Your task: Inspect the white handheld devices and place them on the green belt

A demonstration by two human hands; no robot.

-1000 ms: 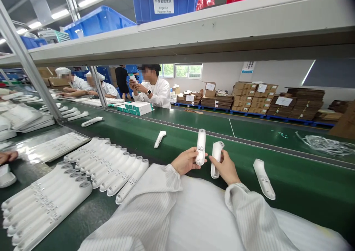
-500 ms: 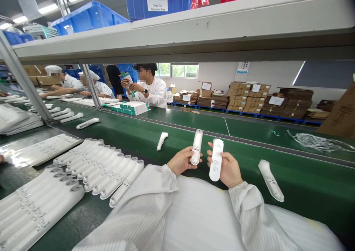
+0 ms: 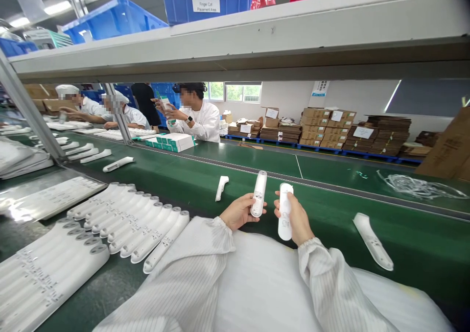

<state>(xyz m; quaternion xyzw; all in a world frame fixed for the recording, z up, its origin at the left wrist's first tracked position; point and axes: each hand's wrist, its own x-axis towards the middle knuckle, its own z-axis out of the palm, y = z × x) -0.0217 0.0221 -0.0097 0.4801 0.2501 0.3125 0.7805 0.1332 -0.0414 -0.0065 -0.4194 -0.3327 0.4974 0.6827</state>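
My left hand (image 3: 240, 211) is closed around a white handheld device body (image 3: 259, 195), held upright with an open recess facing me. Just to its right, my right hand (image 3: 296, 219) grips a long, rounded white cover (image 3: 284, 219) with small printed drawings, its thumb near the top. A small gap separates the two parts. On the green belt, one white handheld device (image 3: 222, 188) lies beyond my left hand and another white device body (image 3: 372, 241) lies to the right of my right hand.
Rows of white device bodies (image 3: 135, 224) lie at my left. A shelf (image 3: 235, 43) with blue bins (image 3: 205, 1) crosses overhead. Across the belt (image 3: 323, 219), a co-worker (image 3: 203, 119) handles a box behind stacked white-green boxes (image 3: 176, 142). Clear bags (image 3: 414, 185) lie at the far right.
The loose devices on the belt have shifted to the right. My right thumb has moved up the cover, and the cover has turned slightly. My left hand has hardly moved.
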